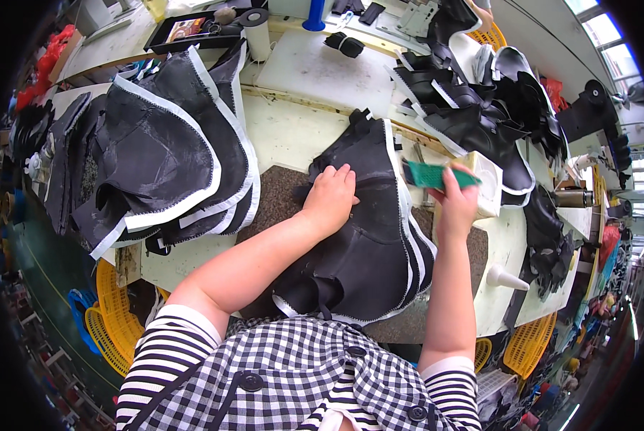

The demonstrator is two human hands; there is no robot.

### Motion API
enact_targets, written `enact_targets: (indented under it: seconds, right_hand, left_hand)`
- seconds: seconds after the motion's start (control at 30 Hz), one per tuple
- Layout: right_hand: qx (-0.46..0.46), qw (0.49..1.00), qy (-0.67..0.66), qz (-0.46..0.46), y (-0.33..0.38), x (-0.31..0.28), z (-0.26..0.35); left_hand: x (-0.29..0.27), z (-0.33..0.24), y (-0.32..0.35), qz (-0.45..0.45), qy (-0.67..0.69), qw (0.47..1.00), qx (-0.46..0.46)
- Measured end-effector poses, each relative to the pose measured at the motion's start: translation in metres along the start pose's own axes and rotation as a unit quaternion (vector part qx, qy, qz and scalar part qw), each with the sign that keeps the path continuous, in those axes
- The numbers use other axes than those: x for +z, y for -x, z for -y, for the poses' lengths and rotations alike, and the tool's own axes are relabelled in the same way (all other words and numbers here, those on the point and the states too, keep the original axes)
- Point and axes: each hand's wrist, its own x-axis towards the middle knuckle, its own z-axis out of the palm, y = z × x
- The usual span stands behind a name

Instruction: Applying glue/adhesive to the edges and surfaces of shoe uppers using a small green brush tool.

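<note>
My left hand lies on the upper part of a black shoe-upper piece, pressing it with outstretched fingers. White tape runs along this piece's zigzag-stitched edge, and more such pieces lie layered under it. My right hand is closed around a flat green brush, held above the right edge of the stack. The brush's dark end points left and is blurred. Close behind the brush stands a white square container, partly hidden by my right hand. A brown speckled mat lies under the pieces.
More white-edged black pieces are piled at the left, and others at the back right. A white cone and a metal flask are at the right. Yellow baskets stand below the table. A black tray is at the back.
</note>
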Motion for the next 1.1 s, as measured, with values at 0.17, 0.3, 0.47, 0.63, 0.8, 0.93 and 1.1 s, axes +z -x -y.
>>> enact_targets:
  seconds: [0.17, 0.3, 0.47, 0.63, 0.8, 0.93, 1.1]
  right_hand:
    - [-0.05, 0.965, 0.249, 0.07, -0.041, 0.059, -0.036]
    - [-0.183, 0.906, 0.378, 0.046, -0.043, 0.072, -0.038]
    - [-0.136, 0.922, 0.357, 0.065, -0.037, 0.072, -0.039]
    - [-0.178, 0.924, 0.332, 0.062, -0.046, 0.066, -0.049]
    - [-0.129, 0.943, 0.3, 0.069, -0.034, 0.068, -0.037]
    - [-0.109, 0.954, 0.27, 0.068, -0.029, 0.064, -0.039]
    - [-0.262, 0.905, 0.331, 0.055, -0.049, 0.053, -0.049]
  left_hand:
    - [0.0, 0.004, 0.001, -0.022, 0.047, 0.999, 0.002]
    - [-0.004, 0.005, 0.008, -0.047, 0.08, 0.996, -0.015]
    - [0.012, 0.009, 0.019, -0.155, 0.104, 0.982, 0.029]
    - [0.019, 0.018, 0.027, -0.215, 0.207, 0.953, 0.04]
    - [0.022, 0.015, 0.043, -0.28, 0.393, 0.868, -0.114]
    - [0.02, 0.019, 0.045, -0.234, 0.306, 0.919, -0.086]
    - [0.026, 0.019, 0.041, -0.266, 0.304, 0.912, -0.065]
